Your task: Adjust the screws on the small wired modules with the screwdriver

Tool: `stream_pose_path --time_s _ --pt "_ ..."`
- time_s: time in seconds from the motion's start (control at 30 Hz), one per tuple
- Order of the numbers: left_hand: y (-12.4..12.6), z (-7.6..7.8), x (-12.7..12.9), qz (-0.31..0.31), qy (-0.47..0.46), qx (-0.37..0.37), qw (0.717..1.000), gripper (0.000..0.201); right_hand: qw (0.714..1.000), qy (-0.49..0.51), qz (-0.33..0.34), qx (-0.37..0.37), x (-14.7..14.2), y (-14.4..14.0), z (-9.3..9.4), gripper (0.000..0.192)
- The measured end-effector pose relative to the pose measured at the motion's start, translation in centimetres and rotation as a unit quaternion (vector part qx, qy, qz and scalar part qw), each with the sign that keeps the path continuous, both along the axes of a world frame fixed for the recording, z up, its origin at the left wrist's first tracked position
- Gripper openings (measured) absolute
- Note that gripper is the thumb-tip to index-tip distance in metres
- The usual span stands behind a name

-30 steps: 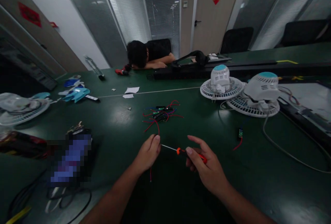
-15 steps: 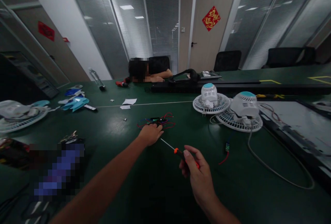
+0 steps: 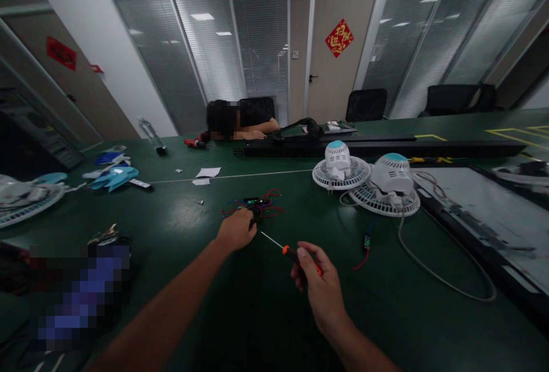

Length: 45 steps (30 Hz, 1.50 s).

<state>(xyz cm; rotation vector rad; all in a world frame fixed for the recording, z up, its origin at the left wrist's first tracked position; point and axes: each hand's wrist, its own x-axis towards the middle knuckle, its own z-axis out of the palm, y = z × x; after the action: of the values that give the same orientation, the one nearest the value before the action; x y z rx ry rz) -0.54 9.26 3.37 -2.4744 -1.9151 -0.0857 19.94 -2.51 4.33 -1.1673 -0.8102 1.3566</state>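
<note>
A screwdriver (image 3: 286,250) with a black and orange handle is in my right hand (image 3: 323,283), its thin metal shaft angled up and left. The tip ends just short of my left hand (image 3: 235,231), whose fingers are curled at the near edge of a small pile of circuit boards (image 3: 254,201) with red and blue wires (image 3: 275,211). Something dark shows at those fingertips, but its kind is hidden. Off to the right, a separate small green circuit board (image 3: 367,241) with a red wire lies on the green table (image 3: 274,326).
Two white fan-like units (image 3: 338,170) stand at the right, with a grey cable (image 3: 437,266) looping forward. A flat white panel (image 3: 506,212) lies beyond. Paper scraps (image 3: 209,172), light-blue fan blades (image 3: 112,177) and a red tool (image 3: 195,143) lie leftward. Another person (image 3: 259,130) leans on the far side.
My left hand has drawn slightly back from the wire pile, its fingers more curled, with something dark now at their tips. My right hand keeps the screwdriver; the whole view has shifted a little.
</note>
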Motion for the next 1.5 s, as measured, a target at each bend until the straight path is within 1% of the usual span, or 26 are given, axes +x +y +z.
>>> stream_pose_path --time_s 0.3,0.43,0.53,0.6,0.63,0.7,0.77,0.83,0.87,0.9,0.97,1.0,1.1,1.17,1.23,1.3,1.37,1.4,1.43,1.47,1.5 --pt "-0.9 -0.2 0.0 0.008 -0.026 0.028 0.999 0.023 1.000 -0.007 -0.020 0.013 0.3 0.2 -0.4 0.041" --pt "-1.3 -0.4 0.0 0.043 -0.038 0.059 0.997 0.027 0.999 -0.012 -0.029 0.023 0.3 0.5 -0.7 0.041" --pt "-2.6 -0.3 1.0 0.063 -0.058 0.089 0.992 0.034 0.998 -0.017 -0.043 0.035 0.6 1.0 -0.6 0.041" --pt "-4.1 -0.5 2.3 0.051 -0.105 0.107 0.987 0.030 0.997 -0.022 -0.062 0.045 1.2 1.5 -0.1 0.042" --pt "-5.1 -0.6 3.0 0.038 -0.130 0.098 0.986 0.025 0.996 -0.027 -0.072 0.051 1.8 1.7 0.2 0.042" --pt "-7.2 -1.0 4.3 -0.002 -0.165 0.023 0.986 0.018 0.994 -0.051 -0.081 0.061 3.2 2.1 1.1 0.042" --pt "-9.0 -1.6 5.2 -0.041 -0.181 -0.054 0.981 0.021 0.990 -0.097 -0.077 0.063 5.3 2.3 1.8 0.047" --pt "-10.2 -2.2 5.4 -0.074 -0.167 -0.071 0.981 0.023 0.983 -0.165 -0.065 0.053 7.8 2.5 2.4 0.057" --pt "-10.5 -2.4 5.3 -0.091 -0.163 -0.075 0.980 0.024 0.976 -0.207 -0.058 0.039 9.2 2.6 2.5 0.056" --pt "-10.6 -2.5 5.2 -0.104 -0.165 -0.080 0.978 0.025 0.966 -0.252 -0.049 0.020 10.5 2.7 2.4 0.049" --pt "-10.6 -2.4 5.1 -0.116 -0.175 -0.087 0.974 0.026 0.937 -0.346 -0.038 -0.028 12.7 3.2 2.1 0.025" --pt "-10.6 -2.3 5.0 -0.117 -0.181 -0.089 0.972 0.026 0.919 -0.388 -0.036 -0.052 13.6 3.5 1.8 0.019" --pt "-10.4 -2.0 4.9 -0.118 -0.186 -0.090 0.971 0.024 0.867 -0.482 -0.024 -0.120 15.2 4.7 0.9 0.029" --pt "-10.5 -2.0 4.8 -0.119 -0.196 -0.089 0.969 0.023 0.839 -0.521 -0.004 -0.154 15.6 5.5 0.4 0.031" --pt "-10.6 -2.1 4.8 -0.118 -0.210 -0.082 0.967 0.021 0.822 -0.542 0.030 -0.174 15.7 6.1 0.2 0.031" --pt "-10.6 -2.3 4.8 -0.120 -0.235 -0.074 0.962 0.020 0.816 -0.546 0.065 -0.181 15.3 6.5 0.4 0.032" --pt "-10.6 -2.4 4.7 -0.110 -0.297 -0.070 0.946 0.022 0.821 -0.535 0.097 -0.175 13.9 6.5 0.6 0.031" --pt "-10.5 -2.5 4.7 -0.092 -0.348 -0.073 0.930 0.024 0.828 -0.525 0.111 -0.165 12.7 6.4 0.8 0.031" --pt "-10.3 -2.5 4.6 -0.062 -0.410 -0.082 0.906 0.026 0.836 -0.511 0.127 -0.153 11.2 6.0 0.9 0.027" --pt "-10.1 -2.6 4.6 -0.023 -0.477 -0.097 0.873 0.030 0.849 -0.494 0.134 -0.133 9.5 5.6 1.0 0.025" --pt "-9.9 -2.6 4.5 0.018 -0.542 -0.119 0.832 0.035 0.863 -0.471 0.142 -0.112 7.6 5.0 1.1 0.025"
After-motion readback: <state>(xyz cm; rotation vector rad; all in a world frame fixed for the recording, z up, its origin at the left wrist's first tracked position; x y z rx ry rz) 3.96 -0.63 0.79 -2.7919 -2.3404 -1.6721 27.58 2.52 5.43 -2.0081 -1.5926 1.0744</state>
